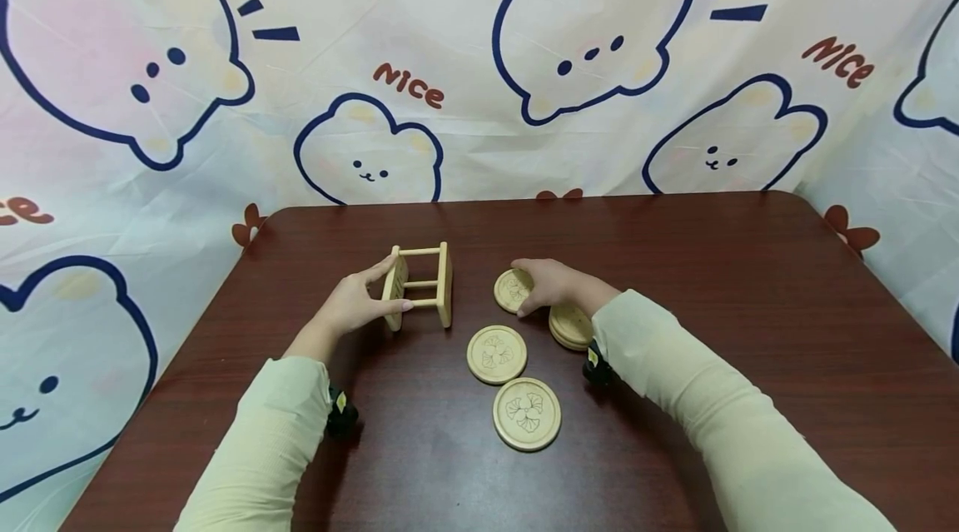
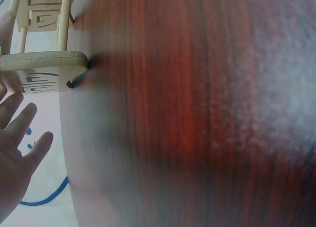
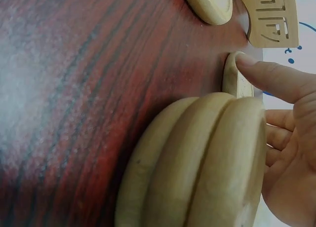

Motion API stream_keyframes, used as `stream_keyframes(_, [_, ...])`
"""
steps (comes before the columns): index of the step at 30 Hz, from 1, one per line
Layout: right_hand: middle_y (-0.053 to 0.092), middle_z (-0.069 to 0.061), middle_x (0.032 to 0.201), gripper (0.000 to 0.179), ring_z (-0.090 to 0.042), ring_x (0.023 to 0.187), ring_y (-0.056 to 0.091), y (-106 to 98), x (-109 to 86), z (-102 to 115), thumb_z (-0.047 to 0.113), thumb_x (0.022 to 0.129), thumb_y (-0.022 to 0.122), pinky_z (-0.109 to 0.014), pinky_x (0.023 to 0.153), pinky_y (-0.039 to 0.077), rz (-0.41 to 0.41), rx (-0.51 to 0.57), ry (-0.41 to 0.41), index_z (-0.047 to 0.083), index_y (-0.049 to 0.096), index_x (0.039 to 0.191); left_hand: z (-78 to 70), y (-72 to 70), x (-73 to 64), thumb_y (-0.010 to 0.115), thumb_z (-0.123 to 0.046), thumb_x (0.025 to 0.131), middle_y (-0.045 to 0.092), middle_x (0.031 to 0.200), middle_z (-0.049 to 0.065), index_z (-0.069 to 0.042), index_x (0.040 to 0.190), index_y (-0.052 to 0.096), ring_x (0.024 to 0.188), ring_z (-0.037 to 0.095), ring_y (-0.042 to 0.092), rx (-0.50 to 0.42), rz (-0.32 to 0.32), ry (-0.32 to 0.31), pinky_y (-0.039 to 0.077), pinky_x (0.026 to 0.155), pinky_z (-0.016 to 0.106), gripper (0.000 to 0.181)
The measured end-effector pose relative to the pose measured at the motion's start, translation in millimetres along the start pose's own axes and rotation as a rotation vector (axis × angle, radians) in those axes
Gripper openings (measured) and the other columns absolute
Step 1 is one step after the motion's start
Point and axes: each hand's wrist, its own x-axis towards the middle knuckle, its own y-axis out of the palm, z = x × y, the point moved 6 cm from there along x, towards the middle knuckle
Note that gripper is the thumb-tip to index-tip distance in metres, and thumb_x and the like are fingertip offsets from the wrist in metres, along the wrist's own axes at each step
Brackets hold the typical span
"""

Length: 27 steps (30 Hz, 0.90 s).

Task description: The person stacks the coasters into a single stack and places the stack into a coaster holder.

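A light wooden coaster rack (image 1: 443,286) with rods between two cut-out side panels stands on the table. My left hand (image 1: 355,299) grips its left panel, thumb near the front and index finger toward the back; in the left wrist view the other fingers (image 2: 37,148) spread beside the rack (image 2: 44,64). My right hand (image 1: 554,282) pinches the rim of a round wooden coaster (image 1: 511,289); in the right wrist view the thumb (image 3: 269,76) lies on that coaster's edge (image 3: 230,76). The coaster appears to be on the table.
Two engraved coasters, a middle one (image 1: 497,355) and a nearer one (image 1: 527,414), lie flat between the arms. A coaster stack (image 1: 571,327) sits beneath the right wrist, three layers showing in the right wrist view. A cartoon-printed cloth (image 1: 479,149) hangs behind the dark table (image 1: 712,266).
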Motion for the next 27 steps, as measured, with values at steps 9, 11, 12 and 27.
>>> stream_keyframes(9, [0.027,-0.013,0.137,0.083,-0.027,0.123,0.024,3.0,5.8,-0.2,0.020,0.070,0.072,-0.039,0.097,0.024,0.011,-0.039,0.021,0.003,0.024,0.136,1.8,1.1,1.1,0.065,-0.062,0.058,0.024,0.139,0.011,-0.028,0.137,0.020,0.123,0.030,0.026,-0.025,0.017,-0.034,0.027,0.092,0.048,0.097])
stream_keyframes(11, [0.029,-0.014,0.136,0.083,-0.028,0.123,0.025,2.9,6.5,0.4,0.019,0.069,0.073,-0.038,0.097,0.024,0.003,-0.051,0.014,0.002,0.025,0.135,2.1,1.1,1.1,0.065,-0.062,0.058,0.024,0.139,0.010,-0.028,0.137,0.020,0.123,0.030,0.025,-0.025,0.018,-0.038,0.027,0.092,0.049,0.097])
stream_keyframes(12, [0.029,-0.014,0.136,0.083,-0.028,0.123,0.025,3.0,6.9,1.0,0.019,0.069,0.073,-0.038,0.097,0.024,0.000,-0.055,0.010,0.001,0.026,0.135,2.3,1.0,1.0,0.065,-0.062,0.058,0.024,0.139,0.010,-0.028,0.137,0.020,0.123,0.030,0.025,-0.024,0.019,-0.039,0.027,0.092,0.049,0.097])
stream_keyframes(27, [0.032,-0.015,0.134,0.083,-0.027,0.121,0.030,1.3,3.8,6.0,0.020,0.067,0.074,-0.038,0.094,0.029,-0.005,-0.091,-0.026,0.001,0.028,0.134,1.9,1.7,0.1,0.065,-0.061,0.059,0.025,0.138,0.011,-0.028,0.137,0.020,0.122,0.029,0.026,-0.037,0.010,-0.021,0.028,0.092,0.048,0.096])
